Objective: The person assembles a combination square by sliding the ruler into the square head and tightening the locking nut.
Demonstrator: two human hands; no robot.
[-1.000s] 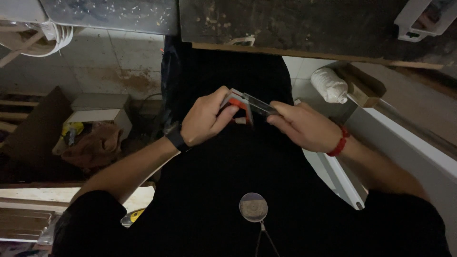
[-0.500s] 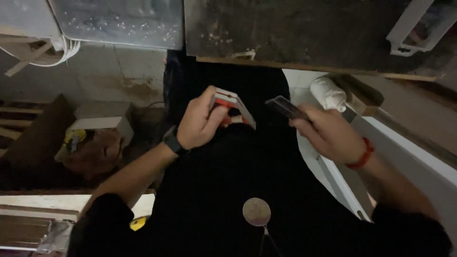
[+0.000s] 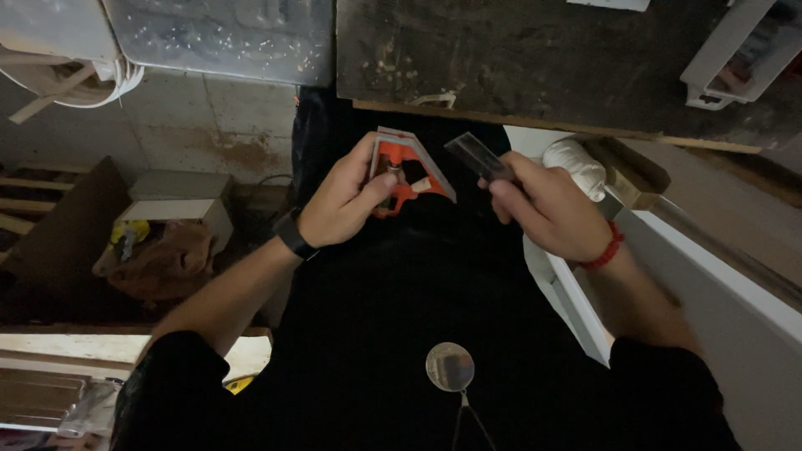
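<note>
Orange square head and dark metal blade are now two separate pieces, one in each hand; a second ago they sat joined in a single line between both hands, and half a second ago they had just parted. Since then the gap between them has stayed small, and both hands have risen slightly toward the dark board at the top.

On the far left, wooden slats, a pale box and a brown heap lie on the floor, well apart from the hands. The left hand, with a black band at the wrist, has its grip pressed around the lower edge of the square head: thumb across the orange face, fingers curled behind it. The head's slanted pale edge points right, toward the blade, and stands free of the grip.

Below both hands the person's dark clothing fills the middle, so there is open room downward and toward the body, where a small round lens hangs.

The right hand, with a red band at the wrist, pinches the blade between thumb and fingertips at its lower end; the upper end juts up and left, near the head but not touching it. Just right of this hand lie a white roll and a small brown box, and a white panel runs along the right, which narrows the room on that side.
</note>
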